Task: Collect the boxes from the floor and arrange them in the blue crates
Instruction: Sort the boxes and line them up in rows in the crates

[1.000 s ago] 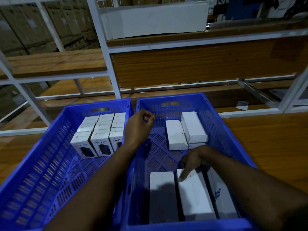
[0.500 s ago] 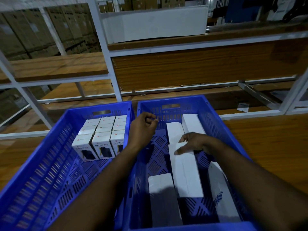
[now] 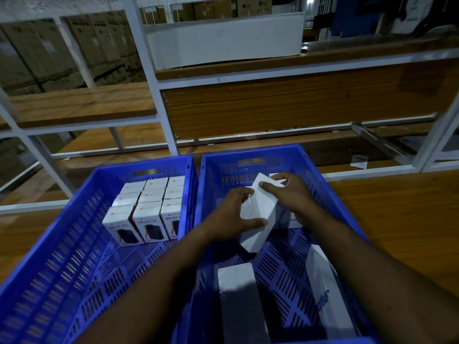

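Head view, only one: both hands now on one long white box [image 3: 259,214] inside the right blue crate [image 3: 330,194]. Half a second ago the right hand alone was sliding this box up the crate floor from the near row, and the left hand hovered curled and empty over the divider between the crates. Now the left hand [image 3: 231,217] has come across and grips the box's left side, thumb laid along its lower face, fingers wrapped round the far edge. Right hand [image 3: 285,192] holds the top end, fingers curled over it. Box is off the floor and tilted, long axis running from near-centre up toward the far wall, upper end leaning away, lower corner hanging low over the mesh. Reads as standing it up or seating it beside the white boxes at the far wall [image 3: 277,176], mostly hidden behind the hands.

Two long white boxes left lying flat near the camera, long axes pointing away: one centre [image 3: 237,289], one by the right wall with blue print [image 3: 325,289]. Left blue crate [image 3: 49,256] holds a tidy block of upright HALLEY boxes [image 3: 146,207] at its far end. Task partway, judging by the loose boxes.
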Tool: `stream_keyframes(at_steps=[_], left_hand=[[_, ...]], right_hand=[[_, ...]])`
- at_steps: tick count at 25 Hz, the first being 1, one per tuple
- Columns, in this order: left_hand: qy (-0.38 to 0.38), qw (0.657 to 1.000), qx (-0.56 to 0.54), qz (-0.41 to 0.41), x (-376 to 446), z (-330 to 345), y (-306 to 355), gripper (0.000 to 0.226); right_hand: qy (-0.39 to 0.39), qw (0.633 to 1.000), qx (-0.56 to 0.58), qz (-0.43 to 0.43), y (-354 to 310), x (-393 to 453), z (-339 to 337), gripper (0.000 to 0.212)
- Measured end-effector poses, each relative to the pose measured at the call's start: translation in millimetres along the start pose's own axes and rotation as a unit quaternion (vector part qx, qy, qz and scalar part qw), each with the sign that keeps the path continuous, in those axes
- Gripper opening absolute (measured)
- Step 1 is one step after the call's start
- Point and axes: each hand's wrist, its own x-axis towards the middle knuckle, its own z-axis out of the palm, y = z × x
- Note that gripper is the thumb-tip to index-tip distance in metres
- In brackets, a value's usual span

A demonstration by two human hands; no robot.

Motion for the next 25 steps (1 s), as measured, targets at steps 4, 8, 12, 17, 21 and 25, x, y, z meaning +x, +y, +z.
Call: stream_keyframes(at_steps=[4, 8, 12, 17, 21, 25], left_hand=[[-0.017, 0.999, -0.045, -0.020, 0, -1, -2, 0.105], [-0.001, 0.993, -0.113, -0.015, 0, -7, 7, 0.083], [0.013, 0.968, -0.246, -0.056, -3, -15, 13, 0.047], [0.032, 0.936, -0.340, -0.084, -5, -23, 15, 0.028], [0.036, 0.917, -0.383, -0.107, -6, -26, 20, 0.021], [0.056, 0.910, -0.392, -0.121, -6, -26, 19, 0.037]], right_hand=[[-0.070, 0.996, 0.057, -0.001, -12, -9, 2, 0.045], [-0.149, 0.965, 0.214, 0.032, -26, -19, 2, 0.043], [-0.119, 0.954, 0.272, 0.048, -23, -14, 2, 0.029], [-0.151, 0.954, 0.259, 0.028, -18, -11, 1, 0.044], [-0.185, 0.942, 0.280, 0.005, -21, -14, -1, 0.048], [-0.181, 0.948, 0.260, -0.008, -19, -14, 4, 0.048]])
